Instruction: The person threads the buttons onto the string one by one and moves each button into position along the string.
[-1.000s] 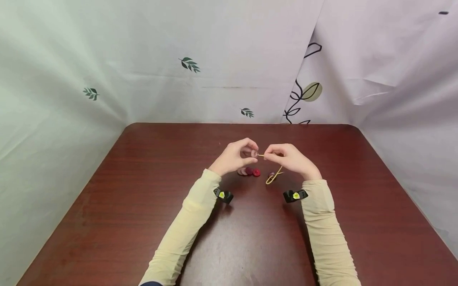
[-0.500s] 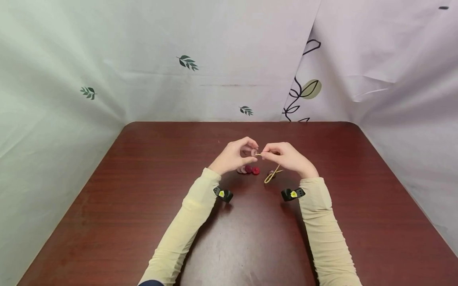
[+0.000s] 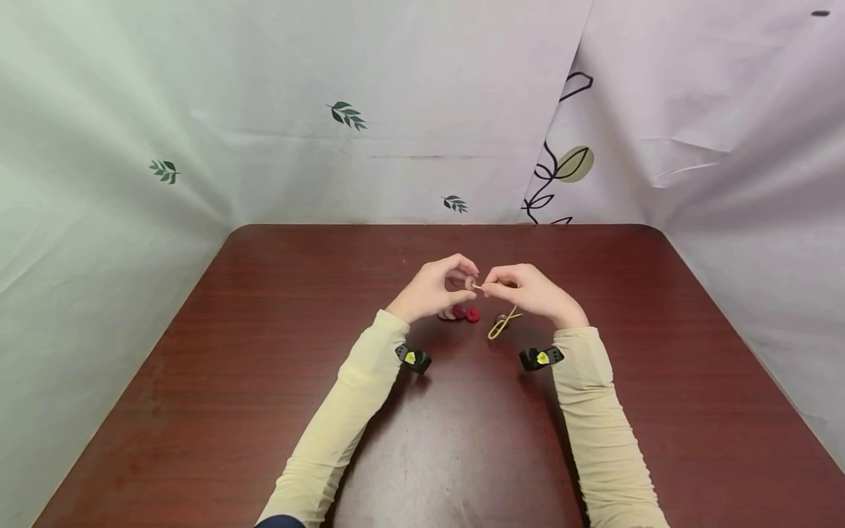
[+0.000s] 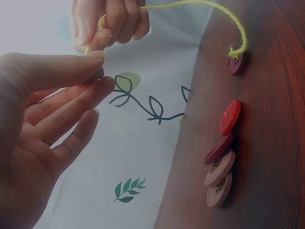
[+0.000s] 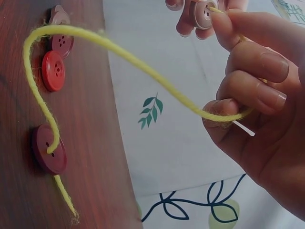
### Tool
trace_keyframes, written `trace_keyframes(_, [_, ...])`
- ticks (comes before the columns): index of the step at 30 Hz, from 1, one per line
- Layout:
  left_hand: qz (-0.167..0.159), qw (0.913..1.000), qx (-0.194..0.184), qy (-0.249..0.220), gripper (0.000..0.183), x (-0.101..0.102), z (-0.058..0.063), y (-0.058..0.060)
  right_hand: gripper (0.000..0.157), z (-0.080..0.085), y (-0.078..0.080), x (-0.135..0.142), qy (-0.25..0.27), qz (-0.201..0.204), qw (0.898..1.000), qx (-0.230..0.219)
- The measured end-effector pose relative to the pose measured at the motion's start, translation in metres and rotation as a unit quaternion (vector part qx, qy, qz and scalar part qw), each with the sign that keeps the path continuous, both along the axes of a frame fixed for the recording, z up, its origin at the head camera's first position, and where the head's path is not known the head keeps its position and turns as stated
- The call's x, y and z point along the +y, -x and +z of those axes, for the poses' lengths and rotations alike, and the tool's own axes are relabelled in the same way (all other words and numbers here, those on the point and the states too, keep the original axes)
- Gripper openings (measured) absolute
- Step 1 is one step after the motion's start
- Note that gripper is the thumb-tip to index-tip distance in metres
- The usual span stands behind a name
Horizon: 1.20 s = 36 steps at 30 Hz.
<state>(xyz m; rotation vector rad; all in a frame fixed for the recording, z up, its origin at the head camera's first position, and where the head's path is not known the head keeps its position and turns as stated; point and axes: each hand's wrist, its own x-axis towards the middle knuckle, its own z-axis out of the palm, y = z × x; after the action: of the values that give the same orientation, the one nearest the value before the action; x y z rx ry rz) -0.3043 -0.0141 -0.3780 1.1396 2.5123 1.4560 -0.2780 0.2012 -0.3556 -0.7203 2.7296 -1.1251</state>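
Note:
My left hand (image 3: 432, 290) pinches a pinkish-beige button (image 5: 202, 16) by its edge between thumb and fingers, above the table. Close on its right, my right hand (image 3: 531, 290) pinches yellow yarn (image 5: 157, 78) near one end. The yarn reaches the holes in the button's face; whether it passes through cannot be seen. From under the curled fingers of the right hand, the yarn loops down to a dark maroon button (image 5: 57, 160) on the table and runs through it, with a short frayed tail. A thin white strip (image 5: 244, 129) sticks out beside those fingers.
Left of the threaded button, a red button (image 4: 231, 117), another maroon button (image 4: 220, 149) and two pinkish-beige buttons (image 4: 219, 193) lie in an overlapping row on the brown table (image 3: 264, 367). White cloth (image 3: 409, 73) with leaf prints hangs behind it and at both sides.
My right hand has moved slightly left, toward the held button, and the stretch of yarn between the hands is shorter. The left hand and the loose buttons have barely moved.

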Motion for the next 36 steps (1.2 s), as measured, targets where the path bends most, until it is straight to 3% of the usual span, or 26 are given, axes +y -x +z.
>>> trace_keyframes(22, [-0.006, 0.9999, -0.008, 0.003, 0.032, 0.0, 0.0026, -0.0019, 0.012, -0.0004, 0.0001, 0.0035, 0.004, 0.012, 1.0, -0.015])
trace_keyframes(36, [-0.011, 0.9999, -0.006, 0.01, 0.032, 0.0001, 0.0032, -0.0014, 0.015, -0.0049, 0.0031, 0.0026, 0.01, 0.008, 1.0, 0.014])
